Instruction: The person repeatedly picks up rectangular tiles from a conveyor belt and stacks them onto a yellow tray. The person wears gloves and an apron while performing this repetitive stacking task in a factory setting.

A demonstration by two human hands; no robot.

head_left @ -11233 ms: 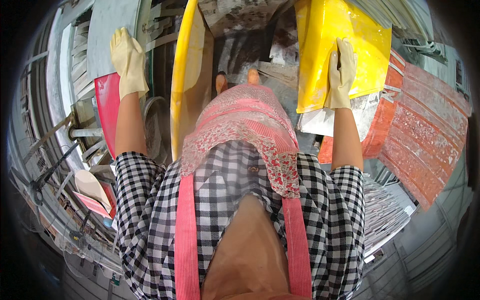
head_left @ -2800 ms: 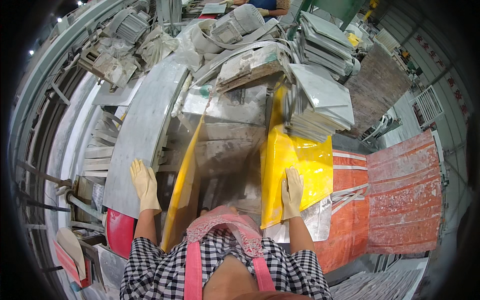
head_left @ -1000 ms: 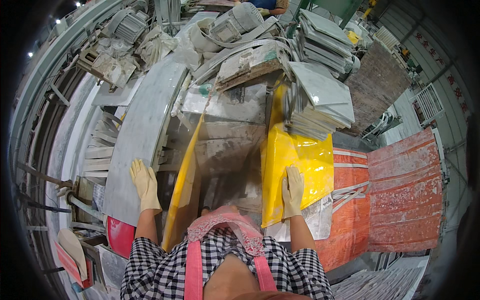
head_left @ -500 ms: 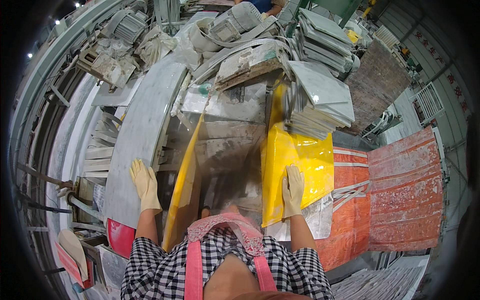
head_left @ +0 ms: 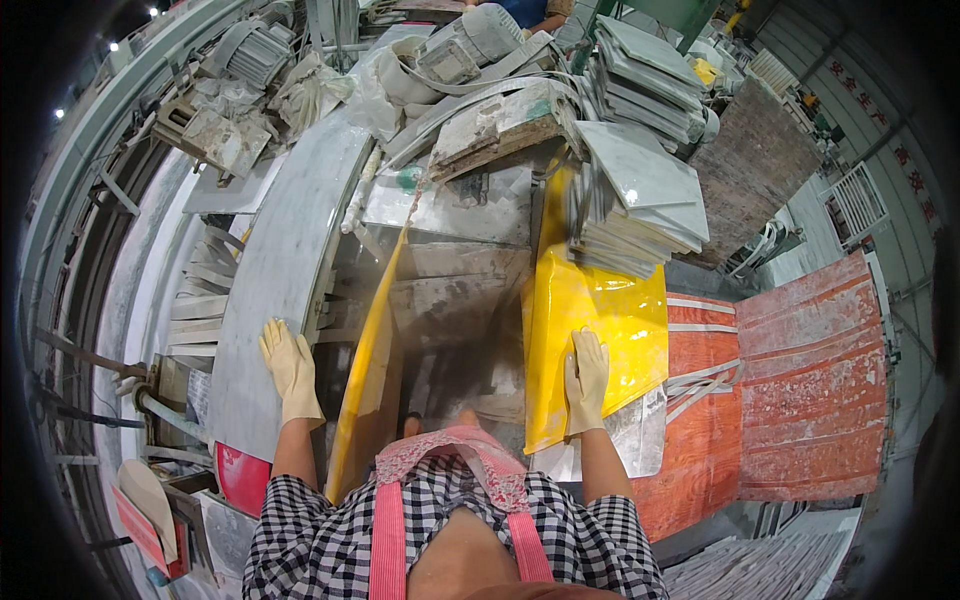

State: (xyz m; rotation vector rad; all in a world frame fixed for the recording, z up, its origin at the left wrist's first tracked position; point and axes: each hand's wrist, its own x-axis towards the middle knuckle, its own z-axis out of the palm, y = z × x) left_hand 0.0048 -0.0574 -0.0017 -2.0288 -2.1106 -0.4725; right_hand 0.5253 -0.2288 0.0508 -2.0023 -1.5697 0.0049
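Note:
My left hand (head_left: 290, 374), in a cream rubber glove, lies with its fingers stretched out on the near right part of a long pale grey stone slab (head_left: 268, 262). In a matching glove, my right hand (head_left: 586, 380) rests flat on a glossy yellow plastic sheet (head_left: 630, 310) to the right. Neither hand grips anything. A strip of yellow sheeting (head_left: 364, 362) hangs at a slant just right of my left hand. Beyond my right hand rises a stack of thin grey-white tiles (head_left: 642, 180).
A reddish-orange board (head_left: 808, 385) lies at the right. Ahead stand a dusty grey motor (head_left: 470, 45) and a dirt-caked block (head_left: 500, 128). Several pale strips (head_left: 198, 310) lie left of the slab. At the far edge part of another person (head_left: 530, 12) shows.

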